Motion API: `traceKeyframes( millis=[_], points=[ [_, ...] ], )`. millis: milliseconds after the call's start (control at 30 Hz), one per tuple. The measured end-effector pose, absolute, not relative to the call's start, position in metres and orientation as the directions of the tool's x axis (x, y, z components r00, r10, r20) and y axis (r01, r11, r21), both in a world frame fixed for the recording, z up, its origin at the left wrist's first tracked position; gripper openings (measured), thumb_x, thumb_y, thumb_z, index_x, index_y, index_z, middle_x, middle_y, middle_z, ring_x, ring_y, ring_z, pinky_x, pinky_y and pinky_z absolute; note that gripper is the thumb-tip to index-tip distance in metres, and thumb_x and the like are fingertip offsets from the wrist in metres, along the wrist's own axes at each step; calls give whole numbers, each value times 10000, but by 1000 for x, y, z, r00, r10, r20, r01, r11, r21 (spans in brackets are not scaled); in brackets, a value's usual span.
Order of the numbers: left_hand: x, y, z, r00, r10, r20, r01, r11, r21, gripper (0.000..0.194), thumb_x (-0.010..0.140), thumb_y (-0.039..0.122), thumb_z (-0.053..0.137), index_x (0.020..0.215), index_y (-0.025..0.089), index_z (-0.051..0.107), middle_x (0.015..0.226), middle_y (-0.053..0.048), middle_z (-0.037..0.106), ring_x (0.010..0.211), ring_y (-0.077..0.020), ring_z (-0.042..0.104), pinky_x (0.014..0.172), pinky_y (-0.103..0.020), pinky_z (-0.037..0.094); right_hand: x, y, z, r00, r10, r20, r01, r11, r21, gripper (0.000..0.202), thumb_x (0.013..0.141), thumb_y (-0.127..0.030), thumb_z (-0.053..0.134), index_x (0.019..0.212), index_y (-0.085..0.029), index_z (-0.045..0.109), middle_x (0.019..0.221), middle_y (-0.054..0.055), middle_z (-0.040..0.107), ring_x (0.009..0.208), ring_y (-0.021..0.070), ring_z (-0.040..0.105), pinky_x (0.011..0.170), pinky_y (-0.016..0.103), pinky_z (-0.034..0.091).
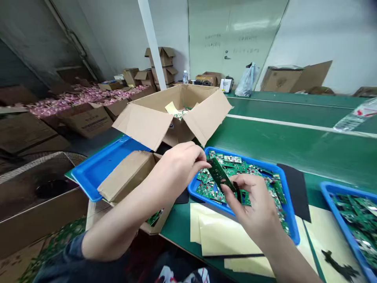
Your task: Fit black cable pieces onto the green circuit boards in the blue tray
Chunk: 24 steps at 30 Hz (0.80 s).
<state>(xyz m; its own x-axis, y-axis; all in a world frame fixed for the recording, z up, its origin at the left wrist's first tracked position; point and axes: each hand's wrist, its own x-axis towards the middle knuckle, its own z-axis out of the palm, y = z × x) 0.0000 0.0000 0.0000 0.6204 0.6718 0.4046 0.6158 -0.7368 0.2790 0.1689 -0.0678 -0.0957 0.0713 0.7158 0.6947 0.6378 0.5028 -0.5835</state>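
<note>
A green circuit board (218,172) is held tilted above a blue tray (290,220) filled with similar boards. My right hand (255,200) pinches its lower end between thumb and fingers. At the upper end, my left hand (184,163) is closed, with thumb and fingertips on the board's corner. A dark strip (238,193) shows by my right fingers; I cannot tell what it is. Below my left forearm stands a small cardboard box (126,177) with boards inside.
A large open carton (144,122) holding boards stands behind my hands. An empty-looking blue tray (88,177) lies left, and another board-filled tray (326,194) right. Yellow paper sheets (226,236) lie in front. A plastic bottle (353,118) is at the far right.
</note>
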Motion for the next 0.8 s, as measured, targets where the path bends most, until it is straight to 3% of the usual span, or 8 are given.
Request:
traceKeyframes(
  millis=[333, 667, 800],
  points=[
    [-11, 6, -8, 609, 633, 479, 452, -772, 446, 66, 830, 178, 666, 878, 133, 663, 819, -24, 698, 738, -131, 652, 673, -240, 513, 169, -71, -96, 76, 760, 646, 529, 518, -672, 120, 901, -185, 539, 977, -235, 461, 852, 11, 576, 771, 156, 640, 633, 271, 521],
    [-11, 10, -15, 632, 527, 568, 391, -850, 353, 99, 873, 151, 593, 898, 137, 687, 809, -41, 718, 755, -133, 669, 672, -237, 532, 173, -69, -97, 88, 724, 684, 563, 531, -634, 137, 887, -162, 555, 969, -230, 469, 856, 8, 566, 785, 145, 636, 662, 246, 521],
    [-7, 10, -20, 634, 452, 628, 422, -882, 209, 120, 890, 162, 562, 898, 125, 676, 817, -60, 710, 759, -147, 660, 661, -255, 538, 171, -68, -99, 74, 718, 692, 582, 532, -615, 115, 896, -174, 537, 969, -224, 464, 826, 7, 570, 732, 148, 637, 610, 250, 512]
  ],
)
